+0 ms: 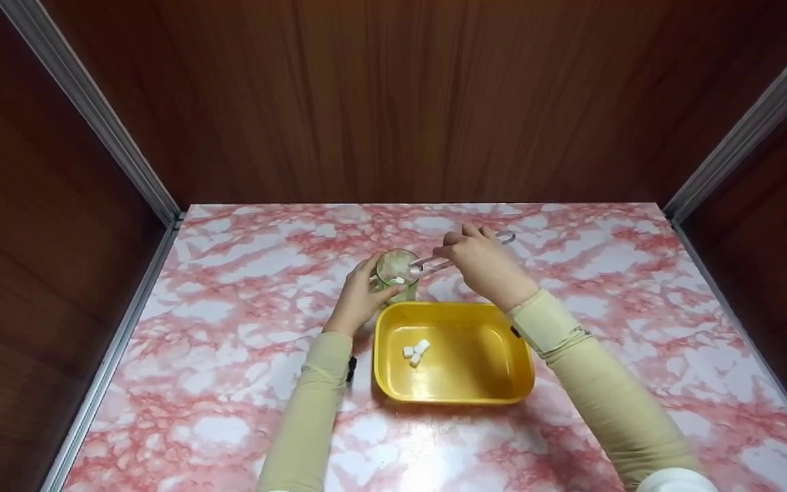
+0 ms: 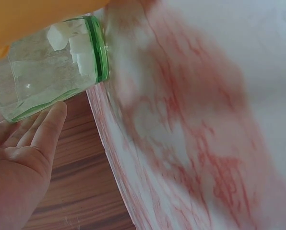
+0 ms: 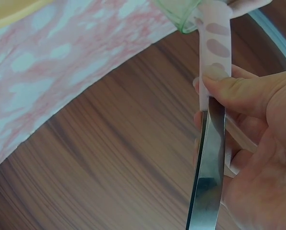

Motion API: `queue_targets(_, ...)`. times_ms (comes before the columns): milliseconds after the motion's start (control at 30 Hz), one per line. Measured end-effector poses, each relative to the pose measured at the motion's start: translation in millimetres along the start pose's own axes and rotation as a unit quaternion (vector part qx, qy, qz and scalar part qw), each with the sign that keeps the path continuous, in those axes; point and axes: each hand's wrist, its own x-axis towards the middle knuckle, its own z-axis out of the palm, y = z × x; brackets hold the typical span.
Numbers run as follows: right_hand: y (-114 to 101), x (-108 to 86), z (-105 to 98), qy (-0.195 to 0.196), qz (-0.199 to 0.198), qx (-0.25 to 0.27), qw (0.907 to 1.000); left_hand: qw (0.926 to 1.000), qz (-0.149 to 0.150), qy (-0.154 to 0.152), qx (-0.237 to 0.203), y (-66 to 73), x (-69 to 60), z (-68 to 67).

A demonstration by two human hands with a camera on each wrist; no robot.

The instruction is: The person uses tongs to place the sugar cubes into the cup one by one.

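Observation:
My left hand [image 1: 358,295] holds a clear green-tinted glass [image 2: 42,72] upright, its fingers on one side and thumb on the other. Several white cubes [image 2: 80,52] lie at the glass's bottom. In my right hand [image 1: 486,263] is a pair of metal tongs [image 3: 209,163] with pale pink, spotted ends [image 3: 216,43], pinched between thumb and fingers. The tongs slant down to the left, their tips at the glass's rim. Whether they grip a cube is hard to tell. Three white cubes [image 1: 416,352] sit in the left part of a yellow bin [image 1: 462,396].
The yellow bin stands just in front of the glass, below my two forearms. A red-and-white marbled table [image 1: 229,369] spreads around it. Dark wooden panels [image 1: 393,102] with metal edge strips [image 1: 106,130] close off the back and sides.

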Motion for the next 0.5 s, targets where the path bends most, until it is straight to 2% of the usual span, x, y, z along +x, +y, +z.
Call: queue_targets(500,0.2,-0.5,0.2,0.007,-0.003,-0.008,0.9999,1.0000,0.007,0.002,-0.003,-0.6,0.8,0.0)
